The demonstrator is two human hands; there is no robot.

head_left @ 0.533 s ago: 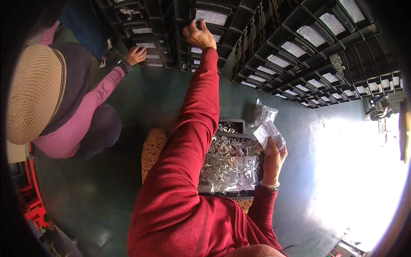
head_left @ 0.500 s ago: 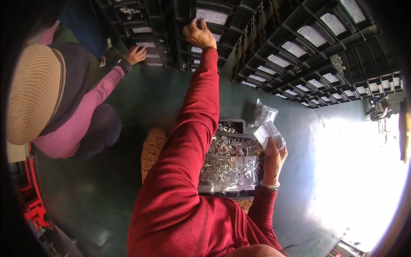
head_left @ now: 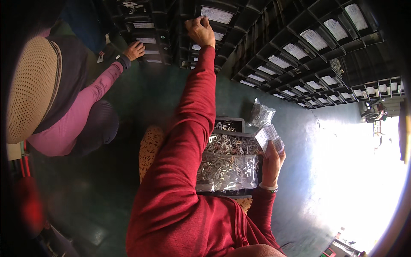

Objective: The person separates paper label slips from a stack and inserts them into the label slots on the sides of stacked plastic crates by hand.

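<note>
In the head view, the person's two hands work apart. The left hand, one arm's reach forward, has its fingers bent and bunched at the left end of one white label on a black crate; I cannot tell whether it pinches the label or only touches it. The right hand is closed, thumb on top, around one stack of paper slips, too tightly layered to count.

One co-worker in a woven hat and pink sleeve shows one hand at a neighbouring crate stack, which shows four pale labels. Many more labelled crates stand in rows to the right. One clear bag with greyish contents lies on the green floor, just beyond the slips. Below the left forearm is a black box with small hooked metal pieces, uncountable; one clear plastic sheet covers the nearer ones. The red left sleeve hides the box's left side.

The slips are whitish, printed in fine lines, slightly fanned and tilted. The label is rectangular, white, with darker marks at its left.
</note>
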